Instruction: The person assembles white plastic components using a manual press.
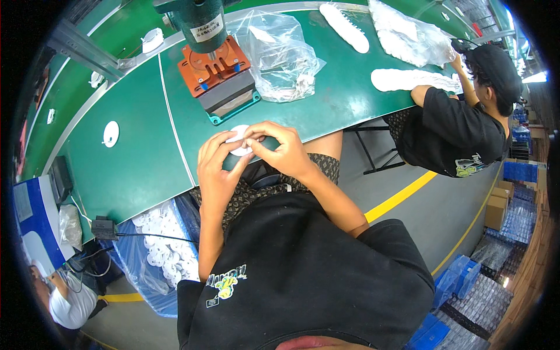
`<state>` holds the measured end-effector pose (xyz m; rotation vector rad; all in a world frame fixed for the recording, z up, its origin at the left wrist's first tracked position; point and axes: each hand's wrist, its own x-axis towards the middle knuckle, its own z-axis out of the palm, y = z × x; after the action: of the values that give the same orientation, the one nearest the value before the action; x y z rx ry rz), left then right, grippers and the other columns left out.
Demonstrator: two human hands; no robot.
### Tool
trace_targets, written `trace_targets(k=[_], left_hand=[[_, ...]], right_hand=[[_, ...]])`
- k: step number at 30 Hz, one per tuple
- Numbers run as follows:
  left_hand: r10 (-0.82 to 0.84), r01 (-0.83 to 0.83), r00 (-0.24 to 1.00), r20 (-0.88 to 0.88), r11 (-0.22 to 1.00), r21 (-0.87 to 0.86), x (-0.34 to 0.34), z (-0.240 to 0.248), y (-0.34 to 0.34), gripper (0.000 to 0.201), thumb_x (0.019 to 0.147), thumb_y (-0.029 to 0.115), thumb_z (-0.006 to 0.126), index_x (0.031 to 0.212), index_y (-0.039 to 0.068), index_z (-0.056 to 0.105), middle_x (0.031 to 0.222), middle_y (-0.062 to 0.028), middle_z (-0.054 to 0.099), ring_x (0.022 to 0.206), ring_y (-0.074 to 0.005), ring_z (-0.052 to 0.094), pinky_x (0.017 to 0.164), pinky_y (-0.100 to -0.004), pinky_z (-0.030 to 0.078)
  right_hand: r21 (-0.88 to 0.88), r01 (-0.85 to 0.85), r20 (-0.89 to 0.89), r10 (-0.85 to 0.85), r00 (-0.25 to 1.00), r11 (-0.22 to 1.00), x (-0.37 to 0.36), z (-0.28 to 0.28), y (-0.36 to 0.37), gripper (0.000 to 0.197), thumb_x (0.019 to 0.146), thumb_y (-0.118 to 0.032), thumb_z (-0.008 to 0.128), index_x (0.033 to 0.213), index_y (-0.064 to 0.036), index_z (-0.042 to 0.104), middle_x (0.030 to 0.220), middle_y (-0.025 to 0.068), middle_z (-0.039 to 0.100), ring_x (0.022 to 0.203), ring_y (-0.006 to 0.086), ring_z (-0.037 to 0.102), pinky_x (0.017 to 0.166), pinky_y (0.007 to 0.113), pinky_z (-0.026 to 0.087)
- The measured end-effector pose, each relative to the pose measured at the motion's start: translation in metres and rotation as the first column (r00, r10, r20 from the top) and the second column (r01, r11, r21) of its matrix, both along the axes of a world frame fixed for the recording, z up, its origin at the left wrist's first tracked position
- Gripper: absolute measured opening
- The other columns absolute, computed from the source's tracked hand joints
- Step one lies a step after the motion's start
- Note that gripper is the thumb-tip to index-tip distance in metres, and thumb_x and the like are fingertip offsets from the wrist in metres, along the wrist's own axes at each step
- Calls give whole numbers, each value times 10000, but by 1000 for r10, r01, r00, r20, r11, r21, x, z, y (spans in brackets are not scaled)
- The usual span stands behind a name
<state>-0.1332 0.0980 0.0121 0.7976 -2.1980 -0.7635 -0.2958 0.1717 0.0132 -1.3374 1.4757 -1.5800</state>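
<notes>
A round white plastic disc [241, 150] is held near the table's front edge, just in front of the press. My left hand [218, 166] grips its left side between thumb and fingers. From the right, my right hand [279, 147] pinches at the top of the disc; whatever small part may sit between those fingertips is hidden. Past my hands stands the small press, with an orange fixture plate [214, 65] on a dark block and a teal base [234, 107]. Above the plate hangs its dark green head [197, 14].
Another white disc [111, 134] lies on the green table [137, 175] at left. A clear plastic bag [274, 58] with small parts is beside the press. A blue-lined bin of white discs [166, 248] stands below left. At right a co-worker [461, 125] sits near stacked white discs [408, 80].
</notes>
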Motion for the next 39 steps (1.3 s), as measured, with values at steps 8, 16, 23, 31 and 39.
trace_targets(k=[8, 16, 23, 31, 39], left_hand=[[-2, 3, 1000, -11, 997, 76, 1, 1, 0, 311, 743, 77, 808, 1036, 20, 722, 1159, -117, 698, 1172, -314, 613, 1029, -426, 449], [-40, -20, 975, -220, 964, -264, -22, 40, -24, 211, 779, -17, 772, 985, -26, 729, 1020, -139, 731, 1061, -313, 689, 1034, -478, 497], [128, -180, 972, -196, 945, -274, -59, 38, -95, 300, 874, 139, 731, 1121, -21, 679, 1214, -183, 666, 1237, -355, 583, 1110, -508, 403], [126, -98, 992, 31, 883, -459, -68, 47, -100, 544, 843, 340, 764, 1219, -16, 597, 1339, -180, 566, 1327, -355, 478, 1163, -528, 306], [132, -122, 991, -5, 899, -421, -56, 47, -107, 490, 832, 340, 769, 1166, 16, 613, 1360, -170, 559, 1346, -356, 459, 1156, -510, 320]], right_hand=[[-239, -61, -623, -106, 775, 969, -3, 0, 2, 219, 802, -107, 726, 1011, -64, 679, 947, 83, 658, 922, 265, 630, 830, 385, 495], [-179, 263, 6, -267, 964, 948, -6, -27, 19, 353, 939, -62, 614, 1279, 27, 582, 909, 111, 711, 824, 160, 669, 772, 294, 534], [-303, 251, -169, -311, 935, 919, -16, 23, -14, 302, 908, -38, 650, 1199, 26, 603, 933, 107, 700, 861, 177, 668, 802, 317, 529], [-893, 169, -215, -726, 654, 417, -92, 269, -151, 192, 912, -127, 604, 1059, -11, 646, 789, 160, 624, 745, 275, 634, 685, 406, 477], [-802, 54, -205, -359, 911, 594, -81, 238, -67, 269, 977, -218, 526, 1094, 16, 585, 955, 163, 592, 849, 275, 599, 784, 425, 500]])
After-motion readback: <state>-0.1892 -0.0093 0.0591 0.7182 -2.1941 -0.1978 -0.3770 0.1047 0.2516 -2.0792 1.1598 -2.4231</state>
